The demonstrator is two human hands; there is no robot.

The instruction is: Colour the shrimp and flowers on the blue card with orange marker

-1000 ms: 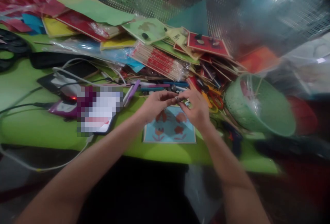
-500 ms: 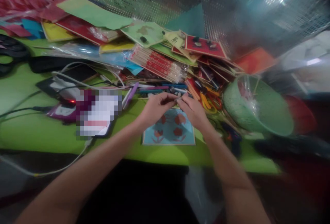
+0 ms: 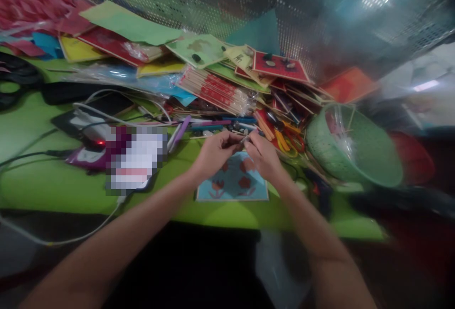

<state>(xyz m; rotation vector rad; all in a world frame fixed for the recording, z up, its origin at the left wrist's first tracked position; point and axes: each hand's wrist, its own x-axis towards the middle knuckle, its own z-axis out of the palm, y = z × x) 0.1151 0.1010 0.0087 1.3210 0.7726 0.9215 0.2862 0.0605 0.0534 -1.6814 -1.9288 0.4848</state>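
Observation:
My left hand (image 3: 217,152) and my right hand (image 3: 262,153) meet above the far edge of a blue card (image 3: 232,189). Orange flower shapes are on the card, which lies flat on the green table. Both hands are closed, fingertips pinched together around something small and greyish that I cannot make out. Just beyond the fingers lie several pens (image 3: 213,123) and small pebbles (image 3: 208,133). Orange-handled scissors (image 3: 283,140) rest to the right of my right hand.
A green basket (image 3: 369,143) with plastic wrap stands on the right. Packaged sticks (image 3: 213,88) and decorated cards (image 3: 280,66) are piled at the back. On the left are a phone (image 3: 137,162), cables and a purple device (image 3: 85,155). A dark blue tool (image 3: 320,190) lies right of the card.
My fingers have shifted slightly, and my right hand is curled more, its knuckles lower. Both hands stay together over the card, which has not moved.

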